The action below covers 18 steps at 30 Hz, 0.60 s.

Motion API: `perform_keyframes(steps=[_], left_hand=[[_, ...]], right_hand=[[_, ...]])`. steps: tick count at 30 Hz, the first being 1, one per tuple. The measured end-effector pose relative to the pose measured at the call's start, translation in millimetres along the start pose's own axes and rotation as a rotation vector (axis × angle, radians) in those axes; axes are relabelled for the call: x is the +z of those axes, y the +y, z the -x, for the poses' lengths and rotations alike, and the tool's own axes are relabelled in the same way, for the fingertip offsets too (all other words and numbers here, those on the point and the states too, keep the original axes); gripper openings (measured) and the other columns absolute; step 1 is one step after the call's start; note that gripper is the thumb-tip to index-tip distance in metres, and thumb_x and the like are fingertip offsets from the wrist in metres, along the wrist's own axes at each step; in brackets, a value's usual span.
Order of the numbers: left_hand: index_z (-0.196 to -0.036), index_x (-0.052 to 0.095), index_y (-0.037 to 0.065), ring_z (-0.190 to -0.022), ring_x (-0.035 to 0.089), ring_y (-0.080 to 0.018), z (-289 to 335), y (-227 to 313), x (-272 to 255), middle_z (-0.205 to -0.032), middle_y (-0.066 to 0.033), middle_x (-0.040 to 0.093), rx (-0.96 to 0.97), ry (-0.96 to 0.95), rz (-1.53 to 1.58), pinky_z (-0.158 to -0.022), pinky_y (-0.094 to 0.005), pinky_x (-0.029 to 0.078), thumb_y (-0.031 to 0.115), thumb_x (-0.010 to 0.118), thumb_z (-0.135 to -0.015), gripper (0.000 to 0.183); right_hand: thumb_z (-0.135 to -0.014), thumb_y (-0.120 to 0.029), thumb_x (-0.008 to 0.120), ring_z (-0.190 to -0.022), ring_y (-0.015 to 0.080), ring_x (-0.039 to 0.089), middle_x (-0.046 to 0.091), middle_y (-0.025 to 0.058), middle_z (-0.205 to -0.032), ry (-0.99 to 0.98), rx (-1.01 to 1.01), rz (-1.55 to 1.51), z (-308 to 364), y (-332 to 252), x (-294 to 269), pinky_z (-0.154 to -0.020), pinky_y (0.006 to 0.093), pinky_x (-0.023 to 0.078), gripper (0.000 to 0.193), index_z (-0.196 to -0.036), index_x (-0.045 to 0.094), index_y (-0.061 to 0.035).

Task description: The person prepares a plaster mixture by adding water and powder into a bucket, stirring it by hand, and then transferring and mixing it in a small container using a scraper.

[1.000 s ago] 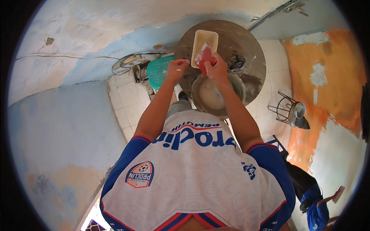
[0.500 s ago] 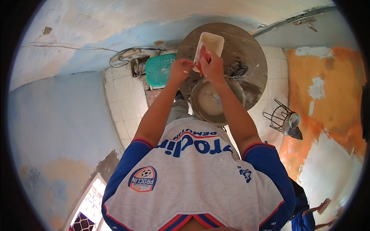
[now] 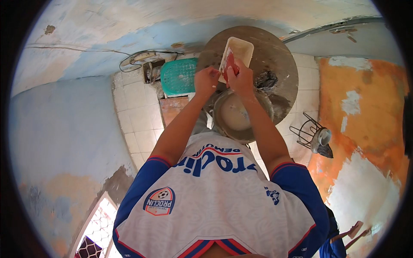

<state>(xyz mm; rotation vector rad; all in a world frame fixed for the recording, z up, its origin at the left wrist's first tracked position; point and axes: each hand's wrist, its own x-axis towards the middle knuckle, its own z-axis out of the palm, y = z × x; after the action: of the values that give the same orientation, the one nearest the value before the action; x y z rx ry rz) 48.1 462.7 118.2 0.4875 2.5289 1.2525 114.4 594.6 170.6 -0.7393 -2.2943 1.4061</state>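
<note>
My right hand [image 3: 241,81] is closed round a red scraper [image 3: 231,63] smeared with white paste. The scraper slants across the near left side of a cream rectangular tray [image 3: 244,48], whose inner walls are coated with paste. Beside the tray's near left corner, my left hand [image 3: 207,81] is closed, its fingertips close to the scraper and the rim. What those fingers pinch, if anything, is too small to make out. A white fleck sticks to that hand. Below my right wrist stands a wide basin [image 3: 234,112] of whitish mixture.
Tray and basin are on a round brown table [image 3: 284,64], with a crumpled black plastic bag [image 3: 266,79]. A green stool [image 3: 177,77] stands left of it. To the right is a metal-framed stool [image 3: 306,131] with a pail [image 3: 323,136]. A co-worker [image 3: 333,245] holds a flat board lower right.
My left hand has drawn slightly away, its fingers curling in more. My right hand and the scraper have shifted a little to the right. The co-worker's arms have moved.
</note>
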Motion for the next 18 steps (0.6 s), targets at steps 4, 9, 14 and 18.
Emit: perform_keyframes(steps=[4, 9, 14, 18], left_hand=[[-0.089, 0.077, 0.007, -0.080, 0.072, -0.0321, 2, -2, 1, -0.085, -0.0149, 0.074, 0.042, 0.024, 0.037, -0.073, -0.0405, 0.055, 0.023, 0.075, -0.082, 0.018], [-0.088, 0.077, 0.007, -0.080, 0.072, -0.0329, 2, 5, -3, -0.084, -0.0150, 0.074, 0.018, 0.016, -0.018, -0.073, -0.0414, 0.055, 0.022, 0.074, -0.082, 0.016], [-0.087, 0.077, 0.008, -0.082, 0.071, -0.0331, 3, -1, 1, -0.085, -0.0148, 0.073, 0.091, 0.036, -0.042, -0.073, -0.0428, 0.054, 0.021, 0.073, -0.083, 0.014], [-0.087, 0.076, 0.008, -0.082, 0.069, -0.0341, 1, 3, 1, -0.085, -0.0150, 0.072, 0.041, 0.015, -0.006, -0.074, -0.0444, 0.054, 0.020, 0.074, -0.083, 0.013]], right_hand=[[-0.089, -0.015, 0.062, -0.058, 0.0332, 0.059, 0.059, 0.0160, -0.066, 0.096, -0.083, 0.014, -30, 6, 6, -0.057, 0.0414, 0.047, 0.014, -0.096, 0.065, -0.0034], [-0.090, -0.015, 0.063, -0.059, 0.0352, 0.060, 0.060, 0.0163, -0.067, 0.034, 0.006, 0.003, -45, 8, -3, -0.056, 0.0414, 0.047, 0.012, -0.095, 0.065, -0.0039], [-0.091, -0.016, 0.065, -0.055, 0.0268, 0.062, 0.060, 0.0181, -0.064, 0.153, -0.193, 0.098, -45, 8, 1, -0.054, 0.0377, 0.048, 0.016, -0.090, 0.061, 0.0000], [-0.091, -0.016, 0.065, -0.059, 0.0289, 0.065, 0.062, 0.0187, -0.067, 0.183, -0.147, 0.119, -94, 22, -3, -0.055, 0.0382, 0.048, 0.016, -0.091, 0.061, -0.0002]])
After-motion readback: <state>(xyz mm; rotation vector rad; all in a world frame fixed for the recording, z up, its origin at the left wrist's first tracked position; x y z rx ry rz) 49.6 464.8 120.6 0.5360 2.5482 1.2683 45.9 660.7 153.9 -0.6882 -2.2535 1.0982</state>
